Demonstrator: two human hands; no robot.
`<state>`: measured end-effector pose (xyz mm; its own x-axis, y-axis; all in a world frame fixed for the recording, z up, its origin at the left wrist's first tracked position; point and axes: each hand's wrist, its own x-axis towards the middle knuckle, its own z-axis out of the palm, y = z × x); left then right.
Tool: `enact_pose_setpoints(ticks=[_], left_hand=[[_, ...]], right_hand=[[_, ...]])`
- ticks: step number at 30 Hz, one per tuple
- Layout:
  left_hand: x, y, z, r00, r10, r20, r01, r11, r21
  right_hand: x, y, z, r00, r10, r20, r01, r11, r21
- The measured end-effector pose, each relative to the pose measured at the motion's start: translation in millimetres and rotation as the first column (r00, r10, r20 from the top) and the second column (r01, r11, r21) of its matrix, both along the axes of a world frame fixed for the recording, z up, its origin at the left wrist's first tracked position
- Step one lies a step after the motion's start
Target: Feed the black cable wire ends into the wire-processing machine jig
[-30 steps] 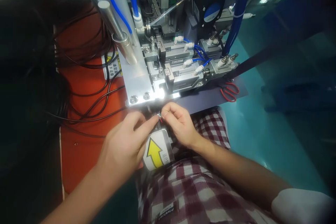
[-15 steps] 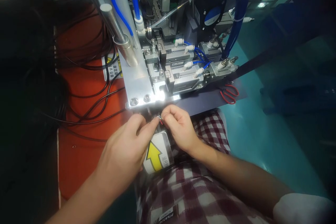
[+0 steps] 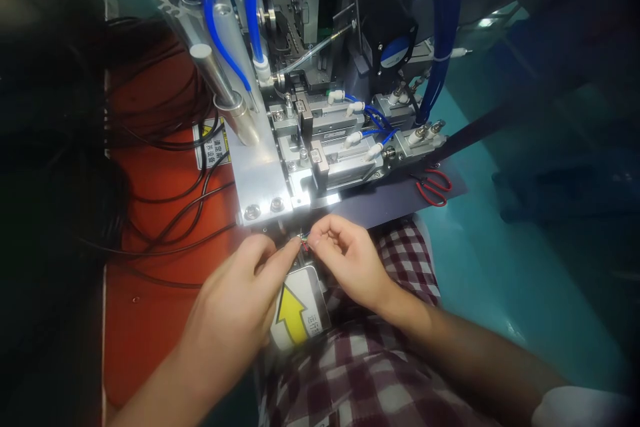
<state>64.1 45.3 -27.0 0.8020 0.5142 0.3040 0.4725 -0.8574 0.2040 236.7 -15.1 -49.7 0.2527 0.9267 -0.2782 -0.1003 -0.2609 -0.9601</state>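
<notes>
Thin coloured wires (image 3: 305, 244), some of them reddish, show in the small gap between my hands. My left hand (image 3: 237, 300) is closed, thumb and forefinger pinched at the left end of these wires. From the other side my right hand (image 3: 353, 263) pinches them between thumb and fingertips. What the wires join on the left is too small to make out. Both hands are just in front of the machine's metal plate (image 3: 260, 177), above a white label with a yellow arrow (image 3: 293, 313).
Pneumatic cylinders (image 3: 345, 163) with blue hoses (image 3: 443, 33) stand behind my hands. Red-handled scissors (image 3: 434, 188) lie on a dark sheet (image 3: 380, 205) at the right. Black cables (image 3: 175, 197) loop over the orange surface (image 3: 150, 307) at left. A checkered cloth (image 3: 360, 373) covers my lap.
The view has shifted a little, so the machine and my hands sit lower. My right hand's fingers have loosened slightly, while both hands stay at the wires.
</notes>
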Motion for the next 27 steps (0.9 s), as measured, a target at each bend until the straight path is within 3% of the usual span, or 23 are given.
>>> enact_pose_setpoints(ticks=[12,19,27], left_hand=[[0.7,-1.0,0.4,1.0,0.022,0.01,-0.022,0.999,-0.029],[1.0,-1.4,1.6,1.0,0.014,0.001,-0.014,1.0,-0.022],[1.4,0.0,1.5,1.0,0.014,-0.016,-0.014,1.0,-0.023]], right_hand=[[1.6,3.1,1.7,0.999,0.01,0.035,-0.011,0.999,0.05],[3.0,3.9,0.0,0.999,-0.005,-0.037,0.005,1.0,0.0],[3.6,4.2,-0.5,1.0,0.011,0.0,-0.011,1.0,-0.02]])
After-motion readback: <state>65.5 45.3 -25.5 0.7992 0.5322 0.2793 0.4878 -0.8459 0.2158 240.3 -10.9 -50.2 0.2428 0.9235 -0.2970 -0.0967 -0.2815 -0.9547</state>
